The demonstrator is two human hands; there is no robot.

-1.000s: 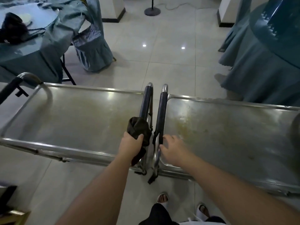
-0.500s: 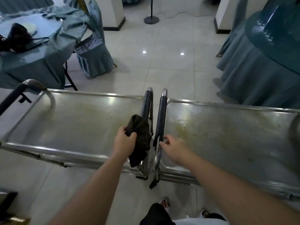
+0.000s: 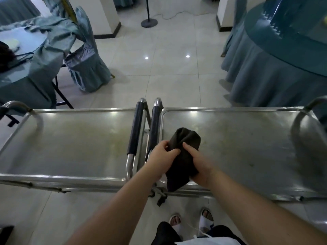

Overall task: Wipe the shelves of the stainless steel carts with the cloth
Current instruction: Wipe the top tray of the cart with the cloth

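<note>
Head view, looking down over two stainless steel carts standing side by side on a pale tiled floor. The left cart and the right cart met at the centre of the frame, where their dark-sleeved push handles, the left cart's handle and the right cart's handle, ran parallel and just apart. Both top shelves showed dull, yellowish smears. A dark cloth was held bunched above the near left corner of the right cart's shelf, its lower end hanging past the shelf's front rim; whether its upper end touched the steel could not be told. The left hand was closed on the cloth's left side, thumb and fingers pinching the fabric. The right hand gripped the cloth's right side, with the forefinger lying along the fabric. At upper left stood a table draped in blue-grey cloth with a covered chair beside it; at upper right, a round table with a teal skirt. A round stand base sat on the floor at the far end. The person's feet in white sandals appeared at the bottom edge.
</note>
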